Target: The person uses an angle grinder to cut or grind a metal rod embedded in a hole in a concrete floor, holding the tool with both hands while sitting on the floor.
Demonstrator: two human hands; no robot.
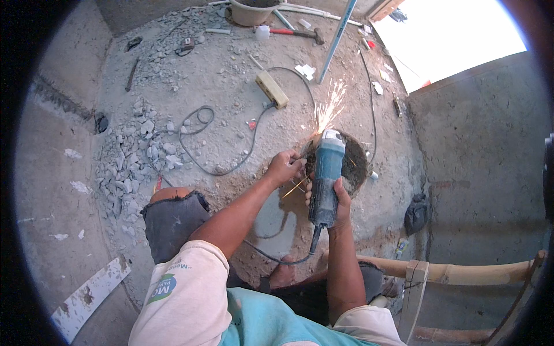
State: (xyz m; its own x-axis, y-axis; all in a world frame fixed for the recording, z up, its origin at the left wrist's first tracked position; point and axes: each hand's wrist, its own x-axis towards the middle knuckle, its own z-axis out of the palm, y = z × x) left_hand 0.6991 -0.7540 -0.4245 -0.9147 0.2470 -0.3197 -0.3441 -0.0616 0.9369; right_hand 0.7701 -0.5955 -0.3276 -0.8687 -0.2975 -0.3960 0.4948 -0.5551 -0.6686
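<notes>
1. Grinding or cutting appears to be the step in hand: sparks (330, 106) fly from the head of the blue-green angle grinder (329, 179), which is over a round container (360, 170) on the floor (231, 135).
2. The right hand (341, 205) has its fingers closed around the grinder's body.
3. The left hand (285, 167) is beside the container's near-left edge, fingers curled nearly together; whether they pinch something small, I cannot tell.
4. The next move seems to call for a firm right grip, with the left fingers clear of the disc.
5. The dusty floor bears rubble (153, 153), a pale socket block (271, 89) with a looping cable (245, 153), and a red-handled hammer (294, 33).
6. Bare grey walls (473, 132) enclose the room; bright light fills an opening (456, 40) at upper right.
</notes>
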